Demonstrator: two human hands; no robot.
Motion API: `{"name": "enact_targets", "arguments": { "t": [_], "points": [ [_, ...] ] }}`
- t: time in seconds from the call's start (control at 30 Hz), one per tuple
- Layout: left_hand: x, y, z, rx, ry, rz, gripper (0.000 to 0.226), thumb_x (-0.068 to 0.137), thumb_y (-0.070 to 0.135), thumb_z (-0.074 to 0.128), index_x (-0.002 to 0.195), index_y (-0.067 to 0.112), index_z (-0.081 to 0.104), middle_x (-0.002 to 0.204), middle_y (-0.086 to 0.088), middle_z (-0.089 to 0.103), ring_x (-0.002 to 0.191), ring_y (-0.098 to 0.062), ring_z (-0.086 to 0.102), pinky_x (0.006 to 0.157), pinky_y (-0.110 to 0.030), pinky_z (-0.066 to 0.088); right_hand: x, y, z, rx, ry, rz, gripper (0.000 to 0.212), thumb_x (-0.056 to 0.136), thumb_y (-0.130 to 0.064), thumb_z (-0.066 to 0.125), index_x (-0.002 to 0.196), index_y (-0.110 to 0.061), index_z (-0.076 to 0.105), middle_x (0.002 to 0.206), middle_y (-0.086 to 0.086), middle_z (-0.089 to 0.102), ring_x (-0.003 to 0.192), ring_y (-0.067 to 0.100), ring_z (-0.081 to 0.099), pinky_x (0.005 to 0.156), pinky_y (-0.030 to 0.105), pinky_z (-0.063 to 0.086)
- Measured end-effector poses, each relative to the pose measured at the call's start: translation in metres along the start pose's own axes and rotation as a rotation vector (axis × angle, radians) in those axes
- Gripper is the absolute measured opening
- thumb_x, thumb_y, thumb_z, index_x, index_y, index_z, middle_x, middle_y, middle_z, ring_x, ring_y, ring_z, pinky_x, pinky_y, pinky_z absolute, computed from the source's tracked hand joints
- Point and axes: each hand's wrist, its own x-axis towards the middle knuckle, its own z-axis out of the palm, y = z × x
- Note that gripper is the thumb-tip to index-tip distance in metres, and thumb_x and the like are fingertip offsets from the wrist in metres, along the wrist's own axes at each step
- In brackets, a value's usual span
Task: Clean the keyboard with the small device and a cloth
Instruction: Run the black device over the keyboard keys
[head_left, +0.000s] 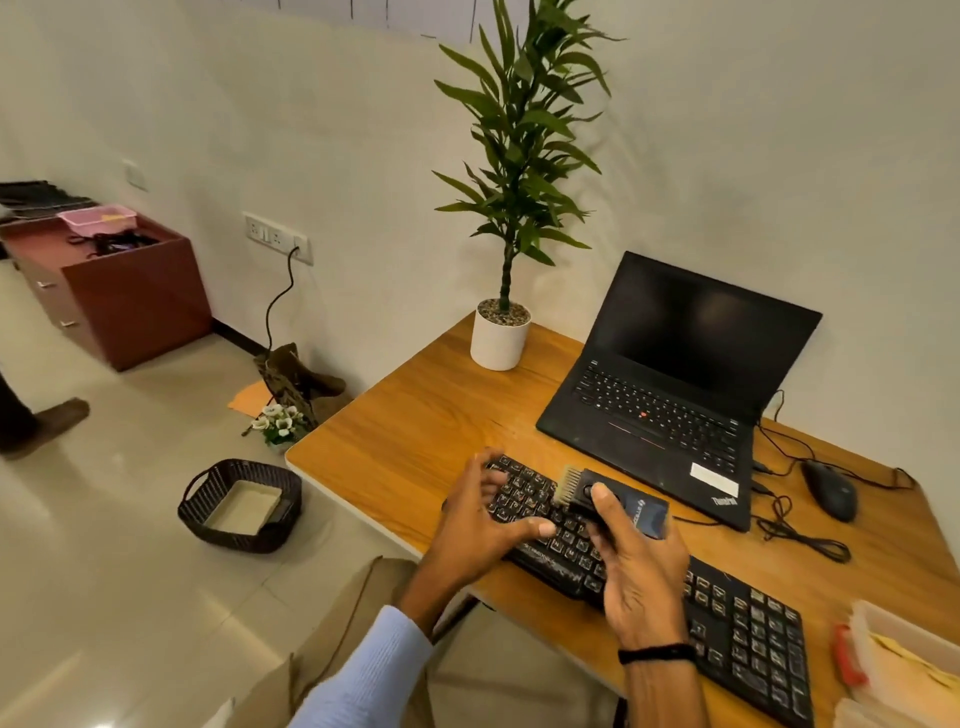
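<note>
A black keyboard (737, 618) lies along the near edge of the wooden desk (415, 415). My right hand (639, 577) grips a small dark device (623, 501) with a pale brush head, which points left and touches the keys near the keyboard's left end. The thumb rests on top of the device. My left hand (483, 519) hovers with its fingers spread over the keyboard's left end and holds nothing. No cloth is visible.
An open black laptop (670, 395) stands behind the keyboard, with a mouse (829, 489) and tangled cables to its right. A potted plant (501, 332) sits at the desk's far corner. Pale boxes (904, 670) occupy the right near corner. A dark basket (240, 505) is on the floor.
</note>
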Motion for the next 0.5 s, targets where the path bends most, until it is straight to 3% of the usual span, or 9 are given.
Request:
{"name": "enact_targets", "arguments": {
  "t": [0.1,0.17,0.23,0.33,0.5],
  "points": [
    [0.015,-0.039,-0.03,0.441,0.116,-0.022,0.13,0.046,0.083,0.076,0.154,0.038,0.018,0.148,0.001,0.037,0.137,-0.022,0.034,0.113,-0.046,0.035,0.021,0.001,0.008,-0.407,0.106,-0.201,0.041,0.065,-0.016,0.087,0.093,-0.022,0.059,0.091,0.006,0.068,0.085,0.026,0.069,0.07,0.041,0.059],
    [0.02,-0.059,-0.037,0.571,0.085,-0.027,0.141,0.042,0.097,0.06,0.157,0.033,0.011,0.153,0.0,0.035,0.14,-0.024,0.031,0.115,-0.046,0.026,0.039,0.003,0.017,-0.691,0.119,-0.283,0.041,0.063,-0.026,0.088,0.09,-0.031,0.057,0.087,-0.003,0.065,0.083,0.02,0.066,0.07,0.041,0.059],
    [0.02,-0.07,-0.035,0.573,0.07,0.007,0.14,0.044,0.101,0.054,0.158,0.031,0.011,0.152,0.004,0.04,0.139,-0.02,0.034,0.116,-0.044,0.024,0.052,0.005,0.032,-0.919,0.09,-0.346,0.047,0.064,-0.032,0.087,0.099,-0.032,0.056,0.087,-0.012,0.061,0.083,0.012,0.061,0.066,0.029,0.054],
    [0.017,-0.076,-0.034,0.566,0.103,0.056,0.135,0.048,0.101,0.053,0.157,0.033,0.012,0.148,0.009,0.044,0.136,-0.016,0.037,0.116,-0.041,0.026,0.07,0.016,0.059,-1.066,0.008,-0.371,0.058,0.065,-0.037,0.085,0.112,-0.027,0.052,0.094,-0.013,0.06,0.087,0.009,0.058,0.069,0.02,0.048],
    [0.015,-0.076,-0.034,0.663,0.099,0.053,0.137,0.05,0.106,0.042,0.158,0.03,0.005,0.153,0.01,0.036,0.139,-0.013,0.032,0.117,-0.036,0.024,0.089,0.033,0.095,-1.128,-0.131,-0.459,0.045,0.071,-0.036,0.082,0.107,-0.027,0.056,0.091,-0.016,0.06,0.083,0.001,0.058,0.063,0.005,0.042]
  ]
}}
